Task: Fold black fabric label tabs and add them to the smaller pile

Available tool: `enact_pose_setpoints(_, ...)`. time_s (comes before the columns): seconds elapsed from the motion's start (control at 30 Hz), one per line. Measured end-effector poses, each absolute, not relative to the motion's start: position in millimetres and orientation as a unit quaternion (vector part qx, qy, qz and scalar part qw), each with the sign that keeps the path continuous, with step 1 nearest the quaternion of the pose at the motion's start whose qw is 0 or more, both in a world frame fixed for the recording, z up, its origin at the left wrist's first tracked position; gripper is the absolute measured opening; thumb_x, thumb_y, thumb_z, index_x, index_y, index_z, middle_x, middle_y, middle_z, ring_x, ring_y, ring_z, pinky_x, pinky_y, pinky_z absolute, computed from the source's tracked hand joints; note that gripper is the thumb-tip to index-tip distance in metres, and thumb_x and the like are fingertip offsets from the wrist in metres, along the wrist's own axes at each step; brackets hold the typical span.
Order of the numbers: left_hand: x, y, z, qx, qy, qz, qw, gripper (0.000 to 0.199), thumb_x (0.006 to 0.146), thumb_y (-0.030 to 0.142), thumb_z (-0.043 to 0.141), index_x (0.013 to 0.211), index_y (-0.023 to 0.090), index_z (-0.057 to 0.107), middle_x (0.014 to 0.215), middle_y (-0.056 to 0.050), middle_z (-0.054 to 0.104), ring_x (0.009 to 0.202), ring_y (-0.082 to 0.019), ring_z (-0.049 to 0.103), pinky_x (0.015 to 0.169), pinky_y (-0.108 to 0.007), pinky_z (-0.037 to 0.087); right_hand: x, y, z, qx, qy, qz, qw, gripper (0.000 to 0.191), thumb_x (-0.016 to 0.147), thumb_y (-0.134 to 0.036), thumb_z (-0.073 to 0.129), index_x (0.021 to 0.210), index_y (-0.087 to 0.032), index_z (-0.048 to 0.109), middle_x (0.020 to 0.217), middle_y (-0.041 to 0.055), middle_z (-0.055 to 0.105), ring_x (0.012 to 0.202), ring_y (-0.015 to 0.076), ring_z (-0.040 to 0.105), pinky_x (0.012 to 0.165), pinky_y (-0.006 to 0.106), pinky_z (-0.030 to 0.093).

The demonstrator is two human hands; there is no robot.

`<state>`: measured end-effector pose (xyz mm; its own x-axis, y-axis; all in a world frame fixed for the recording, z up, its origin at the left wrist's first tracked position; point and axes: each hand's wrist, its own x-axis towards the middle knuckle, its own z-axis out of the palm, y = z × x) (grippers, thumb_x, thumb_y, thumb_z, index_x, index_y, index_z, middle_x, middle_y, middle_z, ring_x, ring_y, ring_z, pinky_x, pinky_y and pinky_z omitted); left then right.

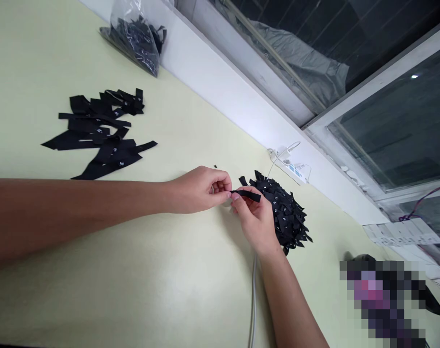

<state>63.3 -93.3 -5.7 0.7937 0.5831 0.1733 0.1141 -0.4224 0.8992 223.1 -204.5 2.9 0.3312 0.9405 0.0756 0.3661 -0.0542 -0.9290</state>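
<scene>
A short black fabric strip (pixel 251 195) is stretched between my two hands above the table. My left hand (pixel 201 189) pinches its left end between thumb and fingertips. Closed on the same strip, my right hand (pixel 258 222) has its thumb on top, and the strip's free end juts out to the right. Just beyond the right hand lies a dense heap of black fabric strips (pixel 290 212), some with small white letters. Farther left, past my left forearm, a looser group of black fabric pieces (pixel 100 128) is spread out, also bearing small white marks.
A clear plastic bag (pixel 138 46) of black pieces leans near the white ledge (pixel 212 63) under the window. Along the ledge sits a white power strip (pixel 294 169) with plugs. A grey cable (pixel 254 299) crosses the table (pixel 183 290). White boxes (pixel 401 232) and a pixelated patch are at right.
</scene>
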Motion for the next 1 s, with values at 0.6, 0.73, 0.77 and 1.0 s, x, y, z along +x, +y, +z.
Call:
enact_pose_setpoints(0.6,63,-92,-6,0.801,0.206,0.257,0.5,0.018,0.088,0.037,0.062,0.087,0.019,0.065,0.076,0.0,0.064,0.066,-0.013,0.054,0.059,-0.025,0.041,228,-200,1,-0.627,-0.471,0.29,0.549,0.024,0.087,-0.044,0.073,0.095,-0.022,0.071,0.076,0.0006,0.069,0.066,0.015,0.063,0.062,0.03,0.05)
enact_pose_setpoints(0.73,64,-91,-9,0.801,0.195,0.254,0.505,0.018,0.09,0.038,0.061,0.091,0.02,0.066,0.08,0.0,0.067,0.07,-0.013,0.057,0.062,-0.025,0.044,229,-200,1,-0.613,-0.456,0.307,0.567,0.021,0.086,-0.04,0.076,0.096,-0.022,0.071,0.074,-0.0009,0.068,0.067,0.0142,0.062,0.062,0.028,0.049)
enact_pose_setpoints(0.77,64,-90,-10,0.803,0.194,0.253,0.504,0.019,0.09,0.038,0.061,0.094,0.02,0.067,0.083,-0.001,0.069,0.071,-0.014,0.059,0.063,-0.025,0.045,231,-201,3,-0.615,-0.45,0.305,0.571,0.022,0.085,-0.04,0.076,0.096,-0.022,0.071,0.073,-0.0011,0.067,0.066,0.014,0.062,0.061,0.028,0.049)
enact_pose_setpoints(1.0,61,-91,-9,0.82,0.203,0.233,0.482,0.023,0.093,0.04,0.058,0.102,0.021,0.068,0.095,-0.005,0.07,0.075,-0.016,0.062,0.061,-0.026,0.044,286,-205,25,-0.733,-0.375,0.069,0.564,0.03,0.077,-0.044,0.078,0.089,-0.018,0.07,0.069,0.0005,0.065,0.059,0.0151,0.059,0.052,0.027,0.043)
